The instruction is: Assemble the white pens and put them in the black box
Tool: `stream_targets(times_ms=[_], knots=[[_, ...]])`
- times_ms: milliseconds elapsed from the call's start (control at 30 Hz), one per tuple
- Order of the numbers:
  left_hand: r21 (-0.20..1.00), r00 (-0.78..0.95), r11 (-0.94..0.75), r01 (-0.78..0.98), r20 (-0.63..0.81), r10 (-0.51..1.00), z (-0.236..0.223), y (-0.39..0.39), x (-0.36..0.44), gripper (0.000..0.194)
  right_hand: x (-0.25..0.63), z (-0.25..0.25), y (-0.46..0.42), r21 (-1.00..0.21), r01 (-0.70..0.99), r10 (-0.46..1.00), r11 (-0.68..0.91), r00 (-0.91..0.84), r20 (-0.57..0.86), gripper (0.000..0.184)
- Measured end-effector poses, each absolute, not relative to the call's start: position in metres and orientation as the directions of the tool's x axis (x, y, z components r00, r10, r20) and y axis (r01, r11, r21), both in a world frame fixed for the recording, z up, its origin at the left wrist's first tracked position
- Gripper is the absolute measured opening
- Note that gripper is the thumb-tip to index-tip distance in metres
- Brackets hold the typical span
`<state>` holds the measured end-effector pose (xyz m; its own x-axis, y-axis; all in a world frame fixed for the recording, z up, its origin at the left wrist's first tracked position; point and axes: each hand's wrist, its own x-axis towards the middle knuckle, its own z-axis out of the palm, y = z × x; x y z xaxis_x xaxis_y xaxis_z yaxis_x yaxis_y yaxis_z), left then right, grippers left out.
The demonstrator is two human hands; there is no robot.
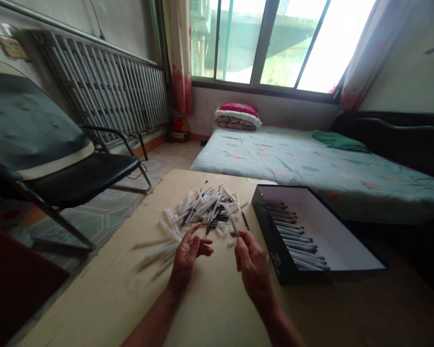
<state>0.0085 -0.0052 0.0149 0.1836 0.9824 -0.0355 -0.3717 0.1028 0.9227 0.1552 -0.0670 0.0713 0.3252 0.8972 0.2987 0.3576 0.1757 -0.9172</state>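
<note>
In my right hand [250, 260] a pen [232, 220] with a pale, whitish barrel is pinched, its far end tilted up and to the left. My left hand [191, 253] is a short way to the left, fingers apart, with nothing visible in it. Just beyond both hands lies a loose pile of white tubes and dark pen parts [210, 205]. Several white tubes [161, 251] are spread by my left hand. Right of my right hand stands a black box [280, 260] with a white inside, holding a row of pens [299, 238] with dark ends.
The pale yellow table [123, 284] bears all of this. Beyond it is a bed [253, 149] with folded bedding [237, 117] under the window. A black chair [75, 178] stands at the left, before a metal rail frame [112, 86].
</note>
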Motion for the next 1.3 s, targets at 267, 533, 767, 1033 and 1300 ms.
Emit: stream_targets(times_ms=[267,533,767,1033,1300], knots=[[0.939,0.115,0.094,-0.332,-0.059,0.992,0.01,0.0,0.01,0.045,0.316,0.121,-0.047,-0.519,0.847,0.815,-0.113,0.377,0.439,0.023],[0.942,0.111,0.11,-0.318,-0.078,0.991,0.012,-0.001,0.009,0.041,0.383,0.085,-0.003,0.099,0.952,0.953,-0.29,0.278,0.118,0.017],[0.951,0.112,0.1,-0.291,-0.07,0.991,0.01,0.0,0.008,0.04,0.383,0.058,0.009,0.064,0.962,0.964,-0.265,0.263,0.038,0.02],[0.951,0.106,0.089,-0.296,-0.06,0.993,0.009,0.0,0.008,0.038,0.388,0.059,0.01,-0.012,0.969,0.958,-0.246,0.245,0.149,0.026],[0.976,-0.08,-0.102,-0.194,0.088,0.993,0.008,-0.005,0.006,0.029,0.315,0.115,-0.016,-0.322,0.947,0.746,0.007,0.209,0.632,0.019]])
